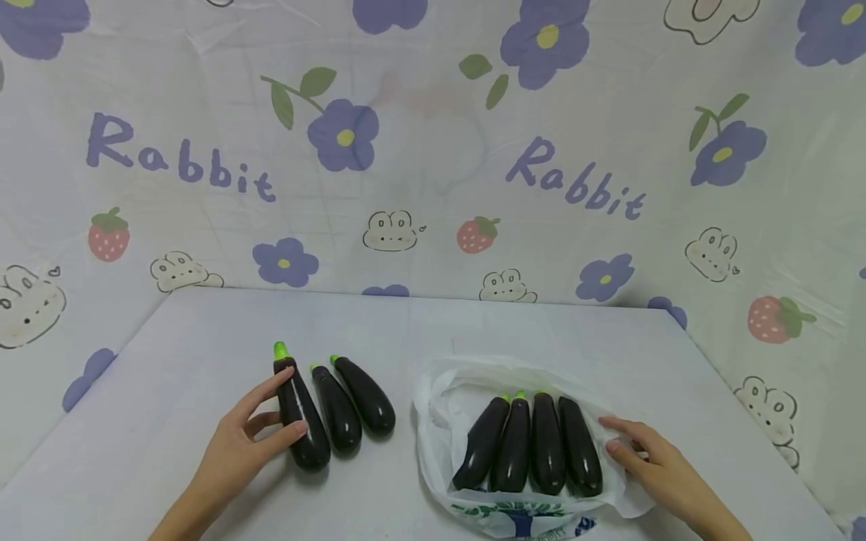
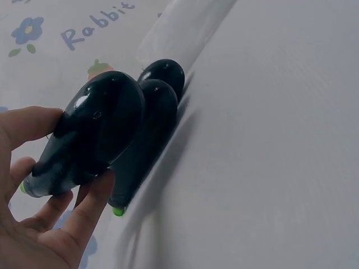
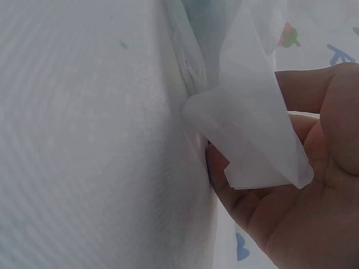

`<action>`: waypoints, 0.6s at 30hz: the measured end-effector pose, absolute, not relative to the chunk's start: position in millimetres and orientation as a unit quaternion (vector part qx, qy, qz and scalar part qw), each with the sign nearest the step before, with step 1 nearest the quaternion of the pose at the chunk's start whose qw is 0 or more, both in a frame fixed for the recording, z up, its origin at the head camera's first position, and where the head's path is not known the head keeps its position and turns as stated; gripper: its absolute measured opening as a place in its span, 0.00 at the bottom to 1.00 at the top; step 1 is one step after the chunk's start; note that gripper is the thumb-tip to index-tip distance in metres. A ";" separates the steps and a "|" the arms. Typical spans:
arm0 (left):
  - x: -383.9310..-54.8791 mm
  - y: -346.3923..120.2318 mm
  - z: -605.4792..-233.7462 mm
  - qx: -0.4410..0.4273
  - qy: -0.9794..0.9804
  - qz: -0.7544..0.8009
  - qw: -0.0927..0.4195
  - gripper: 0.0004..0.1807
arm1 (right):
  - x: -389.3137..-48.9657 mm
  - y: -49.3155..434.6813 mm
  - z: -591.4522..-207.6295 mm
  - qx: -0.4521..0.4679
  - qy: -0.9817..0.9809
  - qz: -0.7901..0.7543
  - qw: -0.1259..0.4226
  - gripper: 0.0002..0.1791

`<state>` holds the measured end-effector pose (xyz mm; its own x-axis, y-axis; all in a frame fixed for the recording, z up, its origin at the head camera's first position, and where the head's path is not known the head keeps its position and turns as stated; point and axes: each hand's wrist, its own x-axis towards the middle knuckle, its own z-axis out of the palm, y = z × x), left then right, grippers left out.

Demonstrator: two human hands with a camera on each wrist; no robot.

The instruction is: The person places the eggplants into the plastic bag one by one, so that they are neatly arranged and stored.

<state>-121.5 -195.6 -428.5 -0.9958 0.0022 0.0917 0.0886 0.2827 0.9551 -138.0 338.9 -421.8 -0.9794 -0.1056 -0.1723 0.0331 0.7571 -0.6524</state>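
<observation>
My left hand (image 1: 250,428) grips a dark purple eggplant (image 1: 301,417) with a bright green stem end, thumb on one side and fingers on the other. Two more eggplants, one in the middle (image 1: 336,409) and one farther right (image 1: 365,394), lie close beside it. In the left wrist view the gripped eggplant (image 2: 95,131) hides part of the others. Several eggplants (image 1: 548,443) lie side by side in an opened white plastic bag (image 1: 436,421). At the bag's right edge is my right hand (image 1: 652,466); the right wrist view has loose plastic (image 3: 252,129) between its thumb and fingers.
A white table (image 1: 365,496) carries everything. Behind it hangs a patterned cloth (image 1: 433,173) with flowers, strawberries and rabbits. Green and blue print (image 1: 521,518) marks the near side of the bag.
</observation>
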 end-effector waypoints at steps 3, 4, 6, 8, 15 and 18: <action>-122.1 -191.6 -422.3 -0.030 -0.790 -0.611 0.031 0.40 | -139.2 338.3 -420.8 -0.022 0.933 -0.346 0.101 0.32; -122.8 -189.0 -420.1 -0.035 -0.787 -0.616 0.028 0.40 | -139.3 338.4 -420.7 -0.022 0.933 -0.346 0.101 0.33; -124.5 -183.2 -415.8 -0.051 -0.777 -0.627 0.021 0.39 | -139.5 338.9 -421.0 -0.026 0.933 -0.346 0.101 0.33; -125.9 -176.4 -411.4 -0.070 -0.774 -0.630 0.012 0.39 | -139.4 339.0 -421.5 -0.024 0.933 -0.346 0.101 0.33; -133.2 -150.0 -394.6 -0.133 -0.757 -0.639 -0.019 0.39 | -138.4 339.9 -423.1 -0.025 0.932 -0.348 0.104 0.34; -135.7 -138.7 -387.0 -0.156 -0.757 -0.634 -0.031 0.39 | -138.4 339.2 -422.8 -0.024 0.931 -0.348 0.104 0.34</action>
